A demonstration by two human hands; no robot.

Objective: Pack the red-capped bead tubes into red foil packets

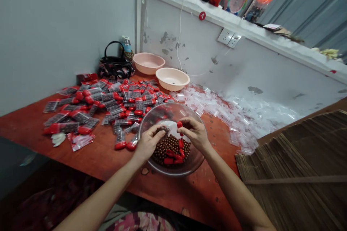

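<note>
A clear plastic bowl (199, 164) stands in front of me on the red table. Inside it lie many small brown beads (162, 148) and several red caps (177, 158). Over the bowl's left side, my left hand (148, 141) is closed on a small clear pack (165, 130) filled with dark beads. My right hand (195, 134), above the bowl's right side, pinches a red cap (179, 125) between thumb and fingers. The pack and the cap are apart. Left of the bowl spreads a heap of filled packs with red caps (108, 97).
Empty clear plastic packs (219, 112) are piled at the back right. A pink basin (148, 61), a cream basin (172, 86) and a black handbag (115, 66) stand at the back. Brown cardboard (295, 173) lies on the right. A shelf (244, 25) with various items runs along the wall.
</note>
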